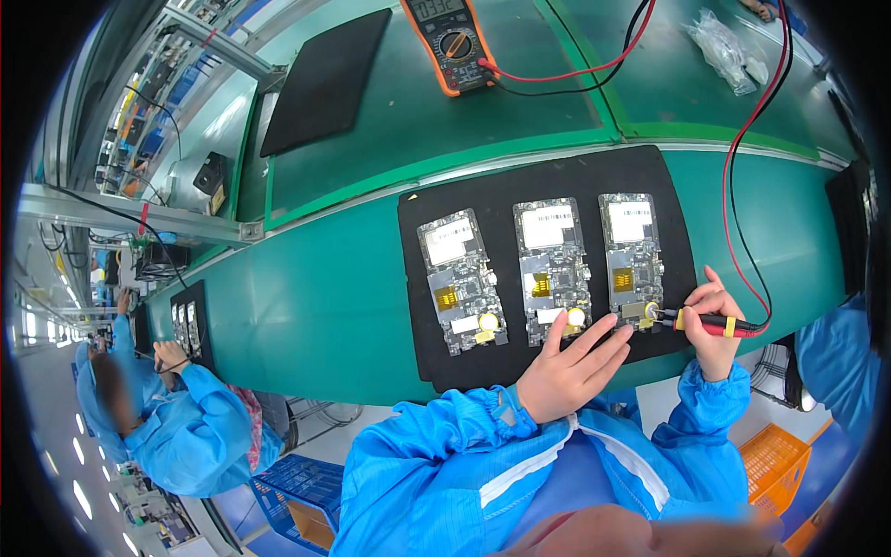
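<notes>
Three populated circuit boards lie in a row on a black mat (670,213): a left board (469,290), a middle board (561,255) and a right board (640,255). Each carries a white label, a gold-coloured patch and a round yellowish part near its lower end. My right hand (713,320) grips a pair of red and black test probes (733,326), their tips at the round part of the right board. Fingers spread, my left hand (571,376) rests over the mat's near edge, its fingertips by the lower ends of the middle and right boards.
An orange multimeter (452,56) stands beyond the mat, its red and black leads looping right to the probes. A dark flat panel (329,79) lies at the back left, a clear plastic bag (724,54) at the back right. A co-worker (190,422) in blue sits to the left.
</notes>
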{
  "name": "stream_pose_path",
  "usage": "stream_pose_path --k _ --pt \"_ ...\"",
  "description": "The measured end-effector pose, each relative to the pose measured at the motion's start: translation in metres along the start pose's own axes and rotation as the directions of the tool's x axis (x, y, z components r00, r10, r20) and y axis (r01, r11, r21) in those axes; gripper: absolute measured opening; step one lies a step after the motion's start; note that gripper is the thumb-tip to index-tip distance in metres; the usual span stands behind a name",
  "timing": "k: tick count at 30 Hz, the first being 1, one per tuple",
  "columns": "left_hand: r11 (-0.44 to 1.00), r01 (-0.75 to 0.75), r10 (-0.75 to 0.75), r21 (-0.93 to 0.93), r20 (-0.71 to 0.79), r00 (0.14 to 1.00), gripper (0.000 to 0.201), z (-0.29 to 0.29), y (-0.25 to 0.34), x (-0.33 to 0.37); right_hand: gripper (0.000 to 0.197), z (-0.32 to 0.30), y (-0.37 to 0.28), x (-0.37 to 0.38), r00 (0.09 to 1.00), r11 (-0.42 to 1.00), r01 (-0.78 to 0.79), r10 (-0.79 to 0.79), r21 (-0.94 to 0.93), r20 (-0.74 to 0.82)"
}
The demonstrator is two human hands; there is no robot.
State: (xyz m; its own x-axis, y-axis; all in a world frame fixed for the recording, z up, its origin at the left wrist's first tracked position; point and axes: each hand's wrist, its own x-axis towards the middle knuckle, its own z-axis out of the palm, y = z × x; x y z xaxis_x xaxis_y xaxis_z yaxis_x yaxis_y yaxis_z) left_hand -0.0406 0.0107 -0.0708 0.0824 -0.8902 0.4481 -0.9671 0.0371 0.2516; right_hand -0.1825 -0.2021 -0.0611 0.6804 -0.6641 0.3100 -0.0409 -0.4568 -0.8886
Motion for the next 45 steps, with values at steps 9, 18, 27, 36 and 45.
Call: stream_pose_path --k 9,18,27,36,45 --pt "0.999 0.039 -0.038 0.026 -0.036 0.999 0.032 -0.007 -0.001 -0.001 0.017 -0.003 0.004 -0.002 1.000 1.000 -0.019 0.019 -0.009 0.012" --pt "0.926 0.354 -0.357 0.127 -0.003 0.934 0.053 -0.033 -0.026 -0.027 0.015 -0.001 -0.017 -0.003 0.998 0.998 -0.055 0.055 -0.020 -0.026" --pt "0.936 0.323 -0.331 0.140 0.037 0.943 0.057 -0.028 -0.026 -0.029 0.014 0.057 -0.058 0.006 0.980 0.996 0.047 -0.032 -0.070 0.198" --pt "0.941 0.325 -0.330 0.097 0.037 0.943 0.060 -0.027 -0.027 -0.031 0.013 0.078 -0.059 0.009 0.992 0.994 0.073 -0.064 -0.081 0.105" --pt "0.944 0.319 -0.323 0.087 0.040 0.945 0.060 -0.027 -0.027 -0.030 0.015 0.077 -0.052 0.009 0.989 0.988 0.104 -0.091 -0.113 0.113"
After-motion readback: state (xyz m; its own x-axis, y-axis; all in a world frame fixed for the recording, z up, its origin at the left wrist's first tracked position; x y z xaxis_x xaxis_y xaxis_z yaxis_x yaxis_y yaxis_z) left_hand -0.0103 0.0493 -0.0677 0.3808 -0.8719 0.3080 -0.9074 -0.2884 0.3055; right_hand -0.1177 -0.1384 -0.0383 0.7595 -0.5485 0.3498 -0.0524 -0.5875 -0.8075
